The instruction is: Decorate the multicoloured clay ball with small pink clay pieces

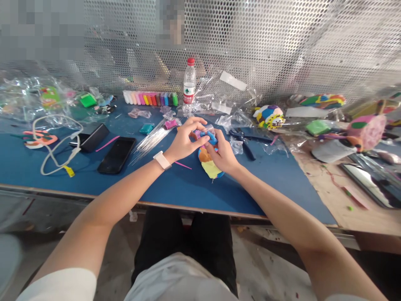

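Over the blue mat, my left hand (pixel 187 140) and my right hand (pixel 224 152) meet around a lump of blue modelling clay (pixel 211 138). The left thumb and fingers press on it from the left, while the right fingers close on it from the other side. A bit of clear wrapper shows between the fingers. Just below my hands lies a clay piece (pixel 211 167) in yellow, orange and blue, partly covered by the right hand. A pink clay packet (pixel 171 124) and a bundle of thin clear sticks (pixel 153 138) are left of my left hand.
A water bottle (pixel 189 85) stands behind, beside a row of coloured clay packets (pixel 150 98). Pliers (pixel 247 142) lie to the right, a black phone (pixel 117 155) and a white cable (pixel 46 156) to the left. Several clay figures (pixel 269 117) and clear wrappers are spread along the back.
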`<control>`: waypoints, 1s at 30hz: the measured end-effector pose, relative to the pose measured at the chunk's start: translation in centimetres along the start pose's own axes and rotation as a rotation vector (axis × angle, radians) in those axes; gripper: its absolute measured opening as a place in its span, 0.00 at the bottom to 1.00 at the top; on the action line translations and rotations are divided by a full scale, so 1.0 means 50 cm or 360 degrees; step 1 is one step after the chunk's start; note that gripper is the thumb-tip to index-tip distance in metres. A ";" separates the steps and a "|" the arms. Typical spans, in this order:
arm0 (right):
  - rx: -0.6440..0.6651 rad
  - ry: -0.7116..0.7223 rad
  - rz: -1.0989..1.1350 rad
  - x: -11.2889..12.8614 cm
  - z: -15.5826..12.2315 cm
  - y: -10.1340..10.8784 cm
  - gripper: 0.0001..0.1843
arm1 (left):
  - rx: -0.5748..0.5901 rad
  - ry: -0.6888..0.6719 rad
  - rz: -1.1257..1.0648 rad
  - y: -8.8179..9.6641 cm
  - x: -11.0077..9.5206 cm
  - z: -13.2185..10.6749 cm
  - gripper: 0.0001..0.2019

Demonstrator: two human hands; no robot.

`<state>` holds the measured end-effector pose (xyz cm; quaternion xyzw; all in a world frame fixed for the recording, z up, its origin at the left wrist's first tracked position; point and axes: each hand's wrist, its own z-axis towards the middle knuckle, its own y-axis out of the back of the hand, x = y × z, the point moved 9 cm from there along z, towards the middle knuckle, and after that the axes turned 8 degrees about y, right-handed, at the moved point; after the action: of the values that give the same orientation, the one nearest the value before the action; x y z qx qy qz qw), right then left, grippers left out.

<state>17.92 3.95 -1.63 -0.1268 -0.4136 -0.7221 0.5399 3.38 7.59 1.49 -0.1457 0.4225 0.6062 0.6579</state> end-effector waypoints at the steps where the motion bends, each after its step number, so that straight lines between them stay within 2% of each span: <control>1: 0.0004 -0.0001 0.0001 0.000 0.001 0.000 0.20 | -0.0015 -0.0011 0.0006 0.001 0.000 0.000 0.14; 7: -0.0077 -0.0066 0.0054 -0.010 0.001 0.008 0.20 | -0.0217 -0.0052 -0.0009 0.020 -0.008 -0.004 0.17; 10: -0.0103 -0.0058 0.0038 -0.007 0.000 0.013 0.20 | -0.0235 -0.0020 0.0037 0.023 -0.006 -0.002 0.18; 17: -0.0082 -0.0012 -0.0012 -0.003 -0.002 0.013 0.20 | -0.0018 -0.0046 0.0042 0.006 -0.002 0.000 0.17; 23: -0.0069 0.0001 -0.0026 -0.003 -0.001 0.011 0.20 | -0.0049 -0.0078 0.0004 0.012 0.000 0.001 0.19; 28: -0.0033 0.0012 -0.0076 0.000 0.000 0.011 0.20 | 0.0149 -0.0062 -0.0065 -0.007 0.001 0.003 0.18; 30: -0.0041 -0.0033 -0.0029 -0.004 0.000 0.012 0.22 | 0.0165 -0.0034 -0.0057 -0.005 0.003 0.005 0.18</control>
<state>18.54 4.06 -1.49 -0.1375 -0.4110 -0.7308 0.5274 3.72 7.82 1.44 -0.1125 0.4437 0.5731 0.6797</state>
